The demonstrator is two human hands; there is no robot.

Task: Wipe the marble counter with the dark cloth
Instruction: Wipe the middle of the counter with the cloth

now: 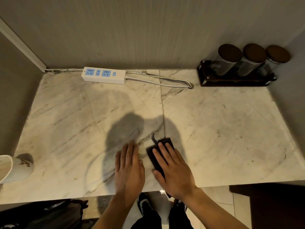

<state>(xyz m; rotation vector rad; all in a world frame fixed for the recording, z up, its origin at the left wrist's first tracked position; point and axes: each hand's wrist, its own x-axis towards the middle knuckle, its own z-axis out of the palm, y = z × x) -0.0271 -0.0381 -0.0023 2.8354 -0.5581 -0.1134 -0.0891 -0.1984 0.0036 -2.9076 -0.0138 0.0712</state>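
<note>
The marble counter [214,123] is pale with grey veins and a seam down its middle. A small folded dark cloth [154,154] lies near the front edge, just right of the seam. My right hand [173,167] presses flat on the cloth, fingers spread over it and thumb at its near corner. A thin dark loop sticks out from the cloth's far left corner. My left hand [128,169] rests palm down on the bare marble just left of the cloth, fingers together, holding nothing.
A white power strip [104,75] with its cable lies along the back wall. A dark rack with three lidded jars [244,63] fills the back right corner. A white cup [14,167] lies tipped at the front left edge. Walls enclose the left, back and right.
</note>
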